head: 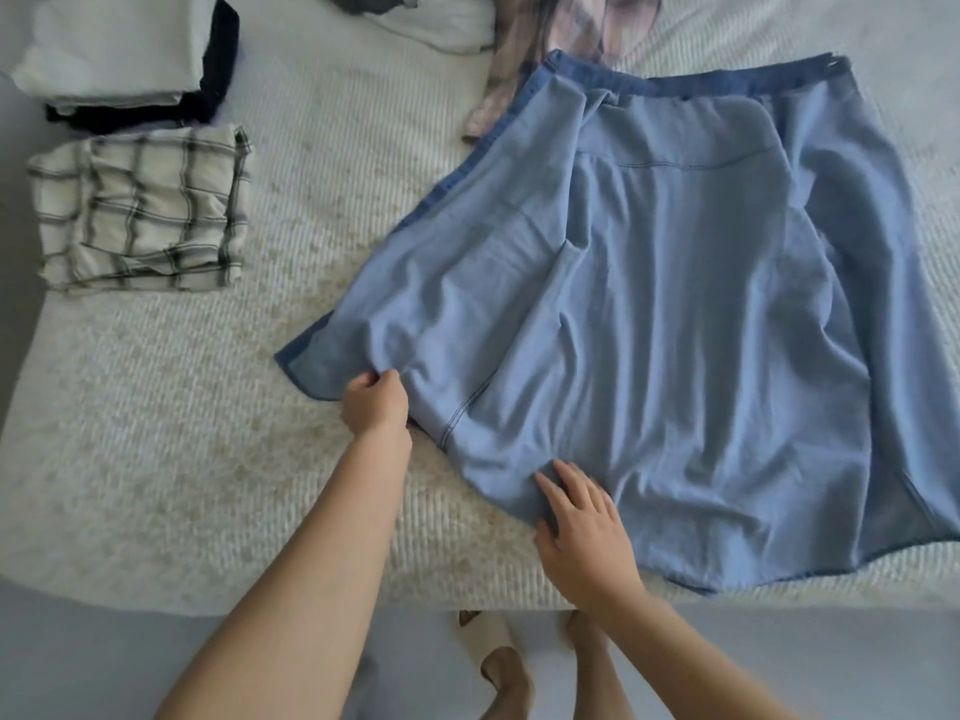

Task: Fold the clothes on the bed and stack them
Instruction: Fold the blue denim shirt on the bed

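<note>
A blue denim shirt (pixel 675 314) lies spread across the right half of the bed (pixel 208 459), inside out, its collar at the far side and its hem towards the near edge. The left hand (pixel 375 405) pinches a fold of the shirt's left edge, fingers curled round the cloth, so this grip is closed on the fabric and lifts it slightly off the bedcover. The right hand (pixel 582 522) rests on the shirt's lower part near the hem, fingers spread and fairly straight, pressing the cloth flat; its thumb lies at the shirt's edge.

At the far left of the bed stands a stack of folded clothes (pixel 130 59), white pieces on top of dark ones. Just in front of it lies a folded checked shirt (pixel 140 210), cream with dark lines. Beyond the denim shirt's collar a pink plaid garment (pixel 524 59) lies unfolded, partly tucked under the denim, and beside it a white garment (pixel 431 23) sits crumpled. Below the bed's near edge the person's bare feet (pixel 509 672) stand on a pale floor.
</note>
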